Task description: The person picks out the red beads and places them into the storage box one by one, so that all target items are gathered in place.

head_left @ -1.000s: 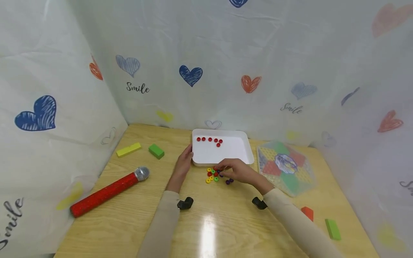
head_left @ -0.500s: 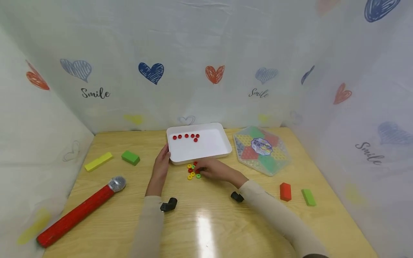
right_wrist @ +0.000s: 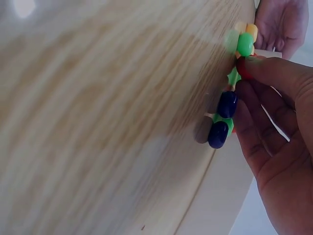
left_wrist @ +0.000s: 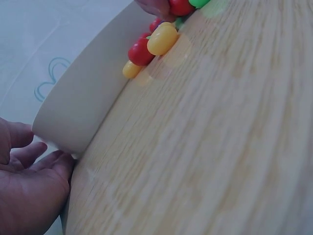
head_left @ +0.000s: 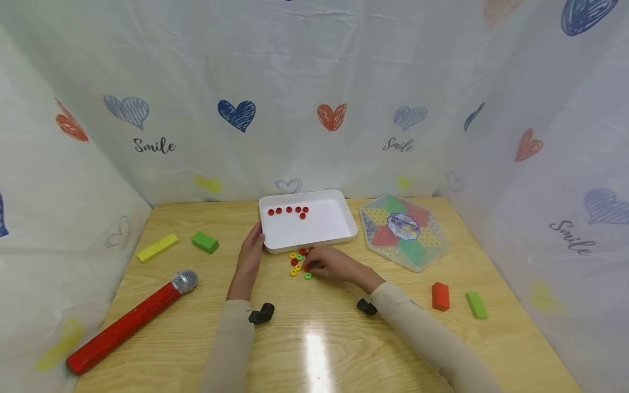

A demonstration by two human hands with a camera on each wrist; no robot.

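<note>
My left hand [head_left: 249, 256] grips the left side of a white tray [head_left: 324, 226], its thumb at the rim in the left wrist view. Several red ring-shaped beads [head_left: 289, 209] lie inside, most of them in a row. Just in front of the tray, my right hand [head_left: 336, 266] pinches a red bead [right_wrist: 242, 68] between thumb and fingers, low over the table. Around those fingers are yellow beads [head_left: 293, 273], green beads [head_left: 308, 276] and other red ones. Dark blue beads [right_wrist: 227, 104] show in the right wrist view, but my right hand hides them from the head view.
A hexagonal board [head_left: 403, 232] in clear wrap lies right of the tray. Red [head_left: 440, 296] and green blocks [head_left: 476, 305] are at the right. Yellow [head_left: 158, 248] and green blocks [head_left: 205, 242] and a red toy microphone [head_left: 132, 322] lie left. Printed curtains [head_left: 285, 65] enclose the table.
The head view has swung to the right. My right hand has shifted left from the dark blue beads to a red bead among the pile. My left hand stays at the tray.
</note>
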